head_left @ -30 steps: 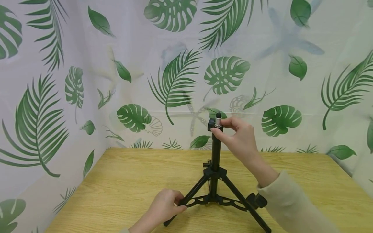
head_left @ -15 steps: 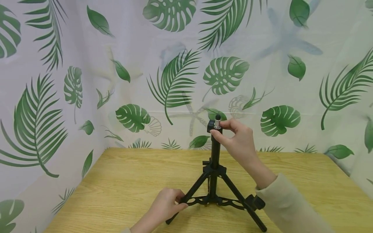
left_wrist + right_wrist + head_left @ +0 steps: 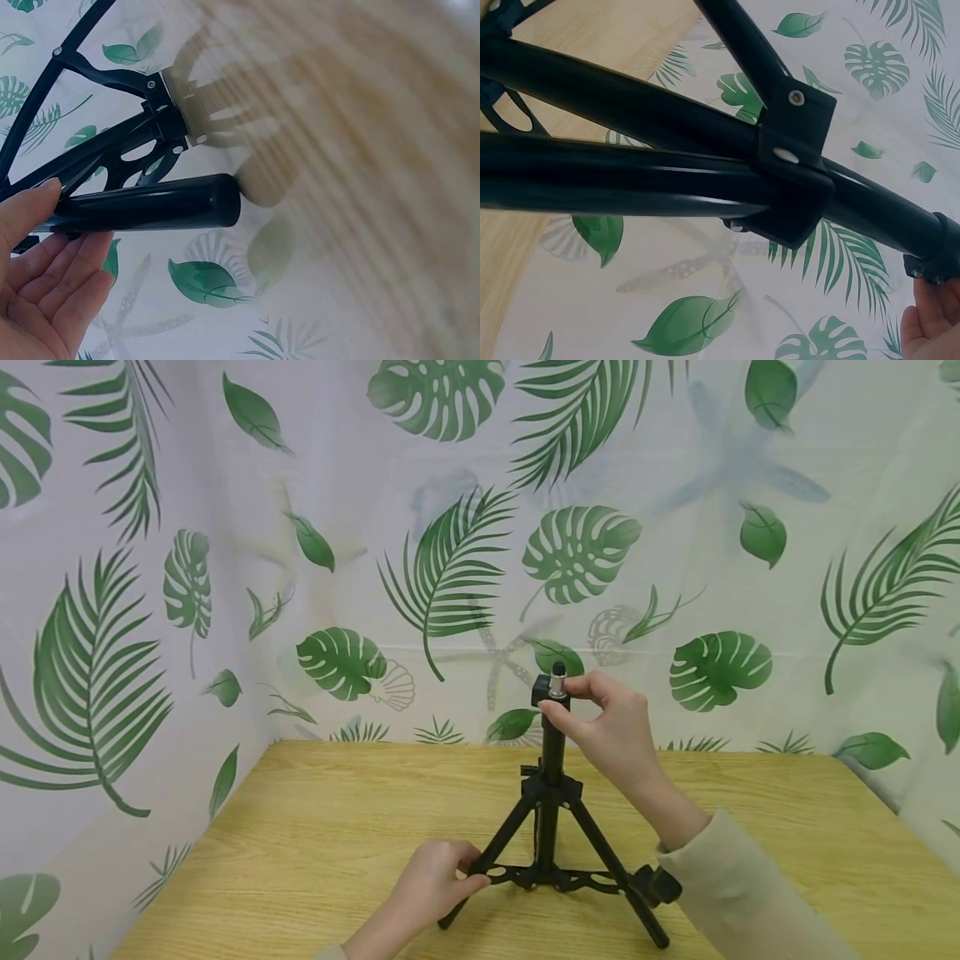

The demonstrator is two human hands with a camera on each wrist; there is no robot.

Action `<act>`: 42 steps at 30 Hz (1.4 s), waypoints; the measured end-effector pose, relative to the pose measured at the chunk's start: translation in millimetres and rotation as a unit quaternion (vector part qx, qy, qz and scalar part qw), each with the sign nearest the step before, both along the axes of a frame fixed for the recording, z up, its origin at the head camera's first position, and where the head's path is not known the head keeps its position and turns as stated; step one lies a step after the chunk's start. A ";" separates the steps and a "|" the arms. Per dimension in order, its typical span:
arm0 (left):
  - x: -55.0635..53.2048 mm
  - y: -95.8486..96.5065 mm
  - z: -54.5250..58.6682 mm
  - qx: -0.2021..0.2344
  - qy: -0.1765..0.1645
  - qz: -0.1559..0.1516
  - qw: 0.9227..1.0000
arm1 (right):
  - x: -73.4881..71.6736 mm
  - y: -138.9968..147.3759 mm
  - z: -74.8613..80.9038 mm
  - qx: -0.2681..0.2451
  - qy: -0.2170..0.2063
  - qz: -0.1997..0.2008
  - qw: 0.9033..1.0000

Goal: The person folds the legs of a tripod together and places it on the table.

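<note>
A black tripod light stand (image 3: 551,752) stands on the wooden table with its legs spread. My left hand (image 3: 431,885) grips its left leg (image 3: 502,835), thumb on the near side. In the left wrist view that leg's rounded foot (image 3: 225,201) points at the tabletop, with the thumb above the tube and the fingers below. My right hand (image 3: 618,727) pinches the top of the centre column, just under the silver stud (image 3: 557,683) with its black tip. A black knob (image 3: 540,691) sticks out left of this grip. The right wrist view shows the leg collar (image 3: 795,165) up close.
Another black knob-like part (image 3: 654,885) sits beside the right leg, near the right sleeve (image 3: 742,877). The wooden table (image 3: 322,827) runs back to a leaf-printed curtain (image 3: 450,568) behind and at the left.
The tripod's front feet have drawn closer together in view, the right one most. Its top has sunk slightly, and both hands have shifted a little with it, keeping their grips.
</note>
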State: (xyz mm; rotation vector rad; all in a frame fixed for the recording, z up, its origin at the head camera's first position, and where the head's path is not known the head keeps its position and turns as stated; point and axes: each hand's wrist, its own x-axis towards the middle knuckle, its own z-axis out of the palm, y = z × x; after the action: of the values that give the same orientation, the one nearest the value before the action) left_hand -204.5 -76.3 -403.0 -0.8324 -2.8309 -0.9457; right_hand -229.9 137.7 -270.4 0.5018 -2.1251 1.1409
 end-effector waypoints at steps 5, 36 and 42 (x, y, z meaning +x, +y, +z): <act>-1.0 1.6 0.0 0.002 -0.001 0.006 1.000 | -0.1 -0.5 -1.0 -0.001 0.002 0.000 1.000; 1.0 15.6 5.9 0.005 0.110 0.014 0.994 | 4.0 0.5 -0.3 0.017 0.000 -0.023 1.000; -1.0 18.3 5.7 0.009 0.113 0.016 0.993 | 4.0 1.0 -0.4 0.013 -0.002 -0.021 1.000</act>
State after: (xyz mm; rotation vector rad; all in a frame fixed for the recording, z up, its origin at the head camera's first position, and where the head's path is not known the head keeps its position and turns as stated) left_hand -205.5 -58.0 -397.3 -0.8318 -2.6316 -0.8144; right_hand -226.0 138.6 -270.8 0.4649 -2.1457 1.0935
